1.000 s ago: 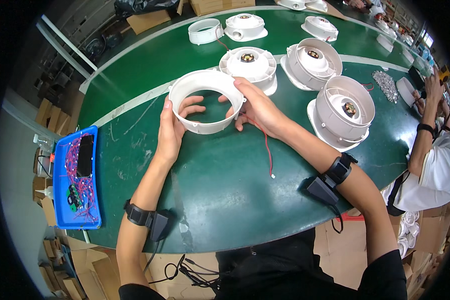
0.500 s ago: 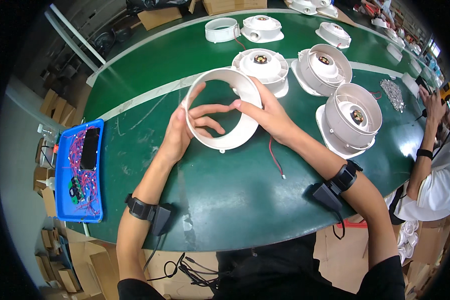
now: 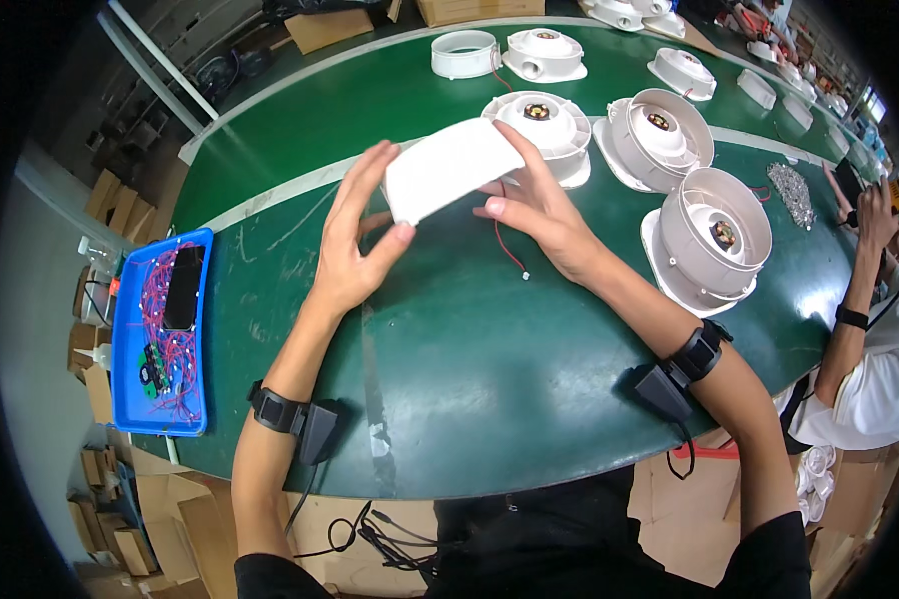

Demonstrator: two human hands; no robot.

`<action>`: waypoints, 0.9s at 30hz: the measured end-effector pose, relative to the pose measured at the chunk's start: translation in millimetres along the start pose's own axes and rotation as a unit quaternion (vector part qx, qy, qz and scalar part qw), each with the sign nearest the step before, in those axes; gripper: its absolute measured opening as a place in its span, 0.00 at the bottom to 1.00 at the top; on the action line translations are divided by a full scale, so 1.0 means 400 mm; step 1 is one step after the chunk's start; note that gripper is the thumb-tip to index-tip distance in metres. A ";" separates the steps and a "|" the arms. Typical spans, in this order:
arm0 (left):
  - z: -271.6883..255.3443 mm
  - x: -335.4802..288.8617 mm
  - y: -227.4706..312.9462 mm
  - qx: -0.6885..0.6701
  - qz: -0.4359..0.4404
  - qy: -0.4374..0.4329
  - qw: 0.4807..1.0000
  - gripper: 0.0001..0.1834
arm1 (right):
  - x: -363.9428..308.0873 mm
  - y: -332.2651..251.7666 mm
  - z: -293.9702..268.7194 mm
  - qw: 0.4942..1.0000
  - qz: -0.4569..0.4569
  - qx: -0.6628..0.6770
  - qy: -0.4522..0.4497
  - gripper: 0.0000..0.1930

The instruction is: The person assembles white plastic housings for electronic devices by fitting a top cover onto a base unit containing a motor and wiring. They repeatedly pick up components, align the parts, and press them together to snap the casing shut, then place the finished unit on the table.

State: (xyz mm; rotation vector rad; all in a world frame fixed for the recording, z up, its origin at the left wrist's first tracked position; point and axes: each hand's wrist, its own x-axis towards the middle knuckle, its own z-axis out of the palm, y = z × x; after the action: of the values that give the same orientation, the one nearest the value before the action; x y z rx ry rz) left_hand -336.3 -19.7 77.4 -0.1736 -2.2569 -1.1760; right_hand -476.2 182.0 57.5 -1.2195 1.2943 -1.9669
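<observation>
A white plastic ring (image 3: 454, 172) is held up over the green table, turned so that its outer side wall shows and its opening does not. My left hand (image 3: 353, 240) grips its left end, thumb at the lower edge and fingers behind the left side. My right hand (image 3: 549, 212) holds the right end, its fingers partly hidden by the ring. A red wire (image 3: 509, 248) with a small white plug hangs below the ring near my right hand. Just behind stands a white round fan housing (image 3: 537, 128) with a metallic centre.
At right stand two ringed housings (image 3: 657, 140) (image 3: 711, 235). Farther back are a loose white ring (image 3: 464, 55) and more housings (image 3: 544, 53). A blue tray (image 3: 206, 344) with wires lies left. Screws (image 3: 791, 192) are heaped right, near a co-worker's hand (image 3: 874, 220) and yellow tool.
The ring has been tipped from showing its opening to showing its outer wall, and raised slightly. Both hands have shifted their grip with it; my left fingers have come out of the opening.
</observation>
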 end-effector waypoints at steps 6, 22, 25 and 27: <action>0.008 -0.004 -0.008 -0.078 -0.027 -0.054 0.995 0.42 | 0.000 -0.014 0.001 0.986 0.066 0.131 0.080 0.36; 0.044 -0.010 -0.020 -0.067 -0.090 0.025 0.993 0.37 | 0.007 0.014 0.009 0.995 -0.007 -0.100 0.006 0.38; 0.046 -0.009 -0.024 -0.068 -0.077 0.026 0.994 0.36 | 0.005 0.012 0.010 0.994 -0.012 -0.106 0.012 0.37; 0.049 -0.011 -0.023 -0.071 -0.075 0.023 0.994 0.36 | 0.003 0.007 0.012 0.994 -0.008 -0.110 0.014 0.36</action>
State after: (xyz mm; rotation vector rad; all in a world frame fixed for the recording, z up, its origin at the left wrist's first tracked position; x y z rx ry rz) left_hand -344.7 -9.3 60.0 -0.0321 -2.1772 -1.4065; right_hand -472.7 177.7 56.4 -1.3107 1.5528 -1.8988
